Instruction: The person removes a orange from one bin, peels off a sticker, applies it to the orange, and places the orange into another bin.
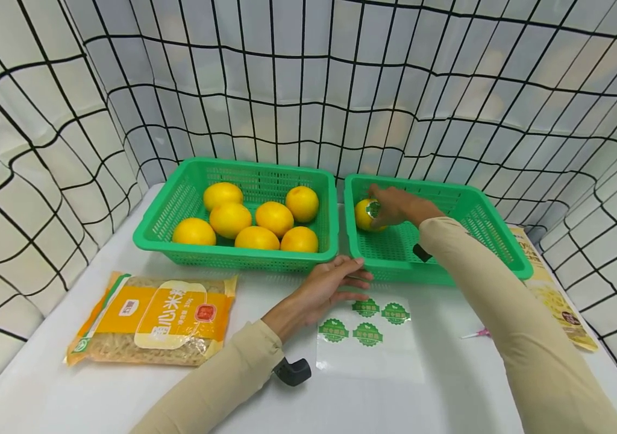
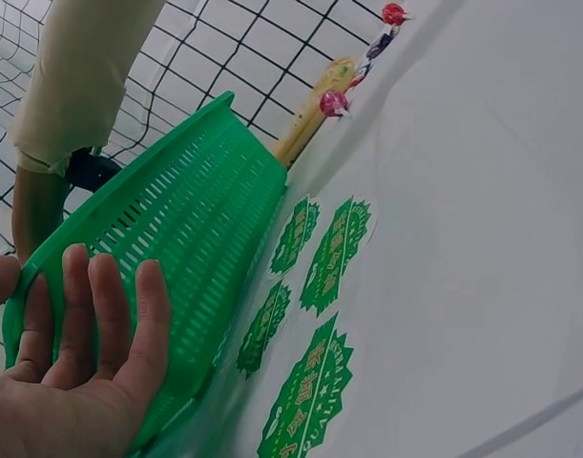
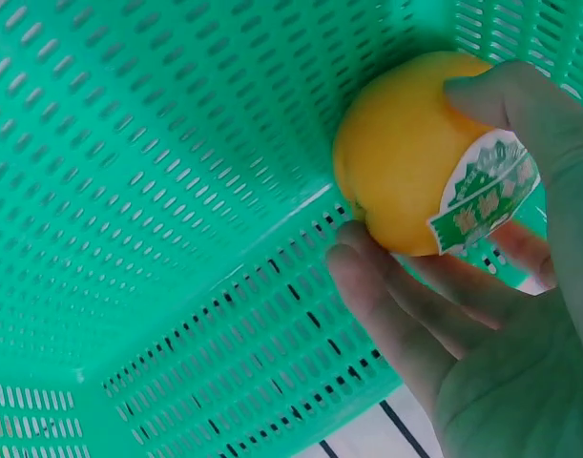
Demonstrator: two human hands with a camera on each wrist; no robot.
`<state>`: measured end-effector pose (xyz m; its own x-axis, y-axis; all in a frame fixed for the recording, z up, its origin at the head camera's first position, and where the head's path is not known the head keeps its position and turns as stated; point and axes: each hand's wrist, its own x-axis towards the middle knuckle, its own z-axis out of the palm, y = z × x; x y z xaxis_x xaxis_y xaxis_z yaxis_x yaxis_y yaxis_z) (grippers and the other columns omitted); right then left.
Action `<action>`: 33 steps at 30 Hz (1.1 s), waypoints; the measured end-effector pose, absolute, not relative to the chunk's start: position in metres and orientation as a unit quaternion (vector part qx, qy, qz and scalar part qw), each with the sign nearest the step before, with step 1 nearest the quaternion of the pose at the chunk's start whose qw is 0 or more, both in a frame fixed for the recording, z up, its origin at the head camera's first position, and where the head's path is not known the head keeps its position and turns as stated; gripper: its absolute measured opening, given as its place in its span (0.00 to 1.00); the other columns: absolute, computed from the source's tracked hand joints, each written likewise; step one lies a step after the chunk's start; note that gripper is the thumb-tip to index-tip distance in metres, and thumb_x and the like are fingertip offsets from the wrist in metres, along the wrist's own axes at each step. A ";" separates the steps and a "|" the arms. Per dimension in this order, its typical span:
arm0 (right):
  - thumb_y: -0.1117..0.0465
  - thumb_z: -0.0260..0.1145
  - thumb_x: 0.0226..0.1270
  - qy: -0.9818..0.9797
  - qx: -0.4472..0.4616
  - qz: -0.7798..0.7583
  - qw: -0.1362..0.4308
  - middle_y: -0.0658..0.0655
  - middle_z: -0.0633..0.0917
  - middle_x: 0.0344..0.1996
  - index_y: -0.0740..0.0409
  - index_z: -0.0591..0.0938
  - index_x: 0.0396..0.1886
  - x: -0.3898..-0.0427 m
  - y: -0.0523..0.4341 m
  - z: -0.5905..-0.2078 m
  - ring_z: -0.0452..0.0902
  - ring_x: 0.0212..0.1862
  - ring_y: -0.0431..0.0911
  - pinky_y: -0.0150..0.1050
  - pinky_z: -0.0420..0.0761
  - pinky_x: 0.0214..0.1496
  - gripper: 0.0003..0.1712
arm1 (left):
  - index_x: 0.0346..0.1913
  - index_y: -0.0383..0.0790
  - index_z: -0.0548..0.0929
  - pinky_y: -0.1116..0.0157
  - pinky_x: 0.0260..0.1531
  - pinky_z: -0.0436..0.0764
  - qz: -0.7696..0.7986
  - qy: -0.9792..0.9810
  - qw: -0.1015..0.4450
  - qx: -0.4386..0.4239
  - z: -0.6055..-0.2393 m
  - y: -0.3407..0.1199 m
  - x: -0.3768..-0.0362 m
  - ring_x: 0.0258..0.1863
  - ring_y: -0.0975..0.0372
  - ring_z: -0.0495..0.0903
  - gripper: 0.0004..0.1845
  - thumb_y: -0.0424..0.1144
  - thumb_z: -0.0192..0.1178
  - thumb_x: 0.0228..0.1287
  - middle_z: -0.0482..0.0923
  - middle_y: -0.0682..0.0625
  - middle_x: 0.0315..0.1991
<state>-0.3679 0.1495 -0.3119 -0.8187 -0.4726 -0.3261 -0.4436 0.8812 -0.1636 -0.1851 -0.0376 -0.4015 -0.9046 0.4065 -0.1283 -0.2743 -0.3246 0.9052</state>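
Observation:
My right hand [image 1: 390, 205] reaches into the right green basket [image 1: 482, 235] and grips a yellow orange [image 1: 365, 215] that bears a green sticker [image 3: 482, 196]. The wrist view shows my fingers [image 3: 396, 315] curled round the orange [image 3: 406, 153] in the basket's far left corner. My left hand [image 1: 341, 280] lies flat with straight fingers on the table, its fingertips by the front wall of the right basket [image 2: 186, 229]. Just right of it lies a clear sheet with green stickers [image 1: 367, 322], seen as well in the left wrist view, stickers [image 2: 334, 253].
The left green basket [image 1: 178, 205] holds several yellow oranges [image 1: 256, 220]. An orange noodle packet [image 1: 153, 319] lies at the front left, another packet [image 1: 552, 295] at the right edge. A small pink-tipped item [image 1: 473, 333] lies near my right sleeve. Netted white walls surround the table.

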 end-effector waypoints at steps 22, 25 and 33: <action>0.50 0.68 0.78 0.950 -0.256 -0.061 0.168 0.70 0.59 0.82 0.56 0.58 0.85 -0.361 0.157 -0.290 0.57 0.80 0.68 0.68 0.65 0.77 0.45 | 0.64 0.29 0.74 0.53 0.55 0.89 0.789 0.567 0.231 0.059 -0.400 -0.038 -0.184 0.58 0.44 0.84 0.24 0.48 0.57 0.83 0.86 0.42 0.54; 0.49 0.66 0.79 0.952 -0.266 -0.059 0.139 0.70 0.59 0.82 0.54 0.61 0.84 -0.341 0.158 -0.280 0.59 0.79 0.68 0.69 0.67 0.76 0.42 | 0.66 0.28 0.74 0.54 0.52 0.89 0.753 0.604 0.249 0.079 -0.396 -0.044 -0.177 0.55 0.46 0.85 0.25 0.48 0.57 0.83 0.86 0.41 0.54; 0.45 0.64 0.81 0.949 -0.281 -0.139 0.046 0.65 0.64 0.80 0.50 0.67 0.82 -0.268 0.168 -0.286 0.65 0.77 0.65 0.70 0.73 0.70 0.37 | 0.60 0.45 0.81 0.51 0.54 0.86 0.596 0.749 0.200 0.210 -0.372 -0.072 -0.150 0.54 0.45 0.83 0.16 0.49 0.59 0.81 0.85 0.45 0.54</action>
<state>-0.2679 0.1677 -0.2862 -0.8382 -0.5453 -0.0082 -0.5199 0.8035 -0.2901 -0.1504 -0.0717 -0.3719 -0.8324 0.5520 -0.0498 0.0759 0.2025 0.9763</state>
